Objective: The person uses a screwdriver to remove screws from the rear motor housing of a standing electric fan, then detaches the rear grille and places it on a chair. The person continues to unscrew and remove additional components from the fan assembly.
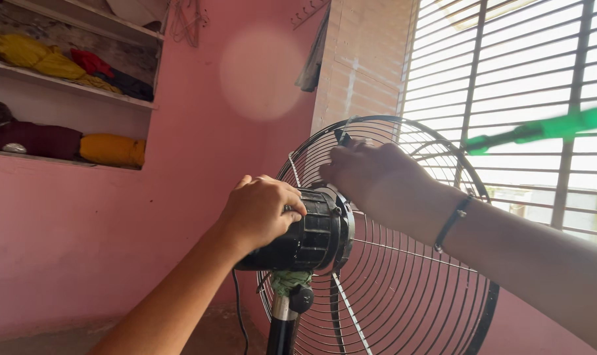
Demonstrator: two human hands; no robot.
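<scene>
Black fan motor (311, 233) gripped by left hand (259, 210); wire grille (404, 289) behind.

Both forearms bare, no sleeves in view; left hand (259, 212) without rings or band, right hand (371, 172) likewise ringless, its wrist carrying a thin dark cord bracelet (452, 222) with one small bead.

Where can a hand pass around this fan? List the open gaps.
Open: pink wall left of the black ribbed motor housing. Crowded: left hand grips the housing; right hand with green screwdriver covers the round wire guard.
</scene>
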